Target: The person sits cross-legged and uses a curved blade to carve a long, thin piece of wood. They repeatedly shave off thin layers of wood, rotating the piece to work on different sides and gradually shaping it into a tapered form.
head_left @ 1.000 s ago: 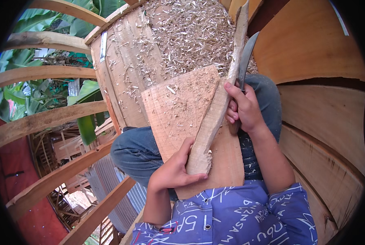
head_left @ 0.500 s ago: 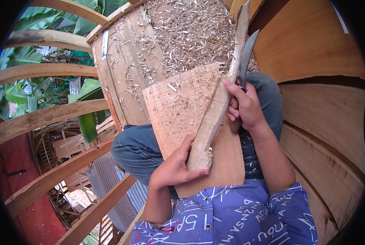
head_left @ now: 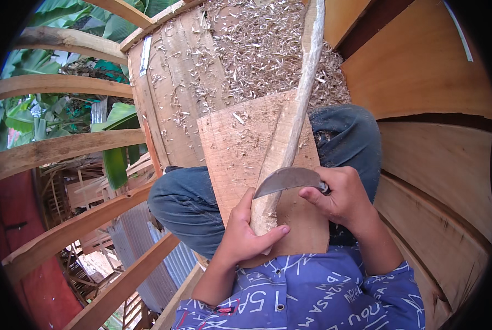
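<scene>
A long, roughly shaped wooden stick slants away from me, its thick near end over a board on my lap. My left hand is closed round that near end, thumb lying across the front. In my right hand is a curved knife, gripped by its handle, which the fingers mostly hide. The blade lies across the stick just beyond my left hand, its tip near the left fingers. Whether the edge bites into the wood I cannot tell.
Wood shavings cover the plank floor ahead. A wooden plank wall rises close on the right. On the left runs a slatted wooden railing, with banana leaves and corrugated sheets beyond. My bent knees flank the board.
My right hand has let go of the stick's middle and drawn back toward me. The knife, earlier upright alongside the stick, now lies across it. The stick stands slightly steeper.
</scene>
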Demonstrator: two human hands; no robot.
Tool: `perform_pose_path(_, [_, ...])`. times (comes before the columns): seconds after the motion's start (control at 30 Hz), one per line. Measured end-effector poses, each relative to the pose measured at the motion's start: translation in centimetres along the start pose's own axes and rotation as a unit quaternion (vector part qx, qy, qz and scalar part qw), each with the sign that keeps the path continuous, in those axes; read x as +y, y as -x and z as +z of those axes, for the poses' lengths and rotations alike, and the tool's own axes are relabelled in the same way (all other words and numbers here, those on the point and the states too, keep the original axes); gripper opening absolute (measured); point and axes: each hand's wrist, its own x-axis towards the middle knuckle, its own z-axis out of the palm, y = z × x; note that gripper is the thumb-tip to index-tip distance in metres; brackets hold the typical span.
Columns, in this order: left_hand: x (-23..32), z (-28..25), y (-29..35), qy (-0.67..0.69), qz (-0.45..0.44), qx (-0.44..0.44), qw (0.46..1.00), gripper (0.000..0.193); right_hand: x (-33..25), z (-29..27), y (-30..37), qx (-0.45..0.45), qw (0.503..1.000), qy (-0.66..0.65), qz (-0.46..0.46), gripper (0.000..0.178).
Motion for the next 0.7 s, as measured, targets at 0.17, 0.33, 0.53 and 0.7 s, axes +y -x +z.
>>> perform_pose_path(0.17, [1.5,0.2,1.2,0.016,-0.039,-0.045,0.998,0.064,2.0,-1.9,-0.2,0.1,0.967,0.232,-0.035,0.06])
perform_pose_path(0.33, [0.8,-0.4,2.0,-0.023,0.029,-0.021,0.999,0.067,-0.2,0.2,0.4,0.07,0.977,0.188,-0.067,0.061])
perform_pose_path(0.53, [1.0,-0.4,3.0,0.008,0.054,-0.016,0.998,0.07,0.6,-0.9,-1.2,0.108,0.95,0.279,-0.093,0.061])
perform_pose_path(0.7, [0.2,-1.8,3.4,-0.049,0.067,-0.038,0.996,0.072,-1.7,1.3,0.1,0.026,0.96,0.216,-0.176,0.059])
